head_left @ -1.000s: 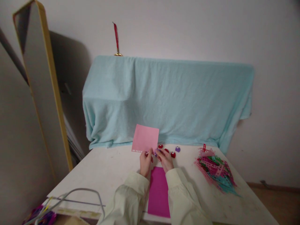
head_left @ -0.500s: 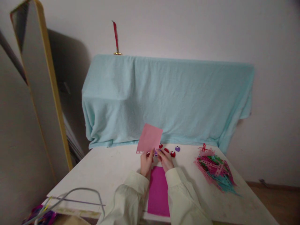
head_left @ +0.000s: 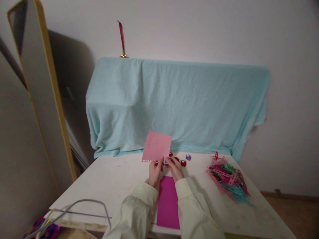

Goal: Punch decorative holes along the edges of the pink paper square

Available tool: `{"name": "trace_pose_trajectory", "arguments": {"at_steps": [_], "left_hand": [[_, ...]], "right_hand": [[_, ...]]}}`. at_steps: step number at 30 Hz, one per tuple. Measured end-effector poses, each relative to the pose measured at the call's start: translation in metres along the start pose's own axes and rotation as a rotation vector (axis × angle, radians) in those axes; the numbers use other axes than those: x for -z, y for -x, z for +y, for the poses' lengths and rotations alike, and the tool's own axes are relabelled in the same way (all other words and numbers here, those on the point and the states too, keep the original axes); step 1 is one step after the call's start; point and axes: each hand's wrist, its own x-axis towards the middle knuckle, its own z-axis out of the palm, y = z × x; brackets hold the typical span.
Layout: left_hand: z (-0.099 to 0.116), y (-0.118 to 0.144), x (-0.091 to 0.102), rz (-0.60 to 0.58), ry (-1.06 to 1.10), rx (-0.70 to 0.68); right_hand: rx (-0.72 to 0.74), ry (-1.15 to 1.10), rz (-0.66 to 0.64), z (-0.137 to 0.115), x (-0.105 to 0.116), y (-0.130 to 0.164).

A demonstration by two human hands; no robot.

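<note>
My left hand point(head_left: 155, 173) is closed on the lower edge of a pink sheet point(head_left: 157, 146), which tilts up above the table. A row of small white cutouts runs along that edge. My right hand point(head_left: 175, 170) pinches a small purple craft punch point(head_left: 166, 161) at the sheet's lower right corner, with the left thumb close against it. The fingers partly hide the punch. Behind the hands lie several red punches, one a red craft punch point(head_left: 183, 163), and another purple punch point(head_left: 188, 157). A magenta sheet point(head_left: 167, 202) lies flat between my forearms.
A heap of punched paper strips point(head_left: 230, 181) in pink, green and blue lies on the right of the white table point(head_left: 112, 182). A light blue cloth point(head_left: 179, 99) hangs behind it. A grey curved tube point(head_left: 87, 200) crosses the front left, and a framed mirror point(head_left: 47, 83) leans at left.
The pink sheet has swung slightly, its top shifting left, so it stands straighter. Both hands stay almost in place at its lower edge. The view has shifted a little.
</note>
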Motion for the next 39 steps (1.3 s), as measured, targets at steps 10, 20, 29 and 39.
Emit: {"name": "trace_pose_trajectory", "arguments": {"at_steps": [10, 20, 29, 39], "left_hand": [[0.0009, 0.0016, 0.0017, -0.012, -0.013, -0.041], [-0.0027, -0.0002, 0.0012, -0.020, -0.010, -0.020], [-0.0037, 0.0002, 0.0007, -0.013, -0.020, -0.022], [-0.0059, -0.0003, 0.0020, -0.045, -0.059, -0.031]], "right_hand": [[-0.005, -0.096, -0.011, -0.0061, -0.0079, 0.0053], [0.010, -0.165, -0.059, -0.0019, -0.0063, 0.0028], [0.009, -0.131, -0.036, -0.0046, -0.0081, 0.0045], [0.026, -0.138, -0.043, -0.0075, -0.0098, 0.0060]]}}
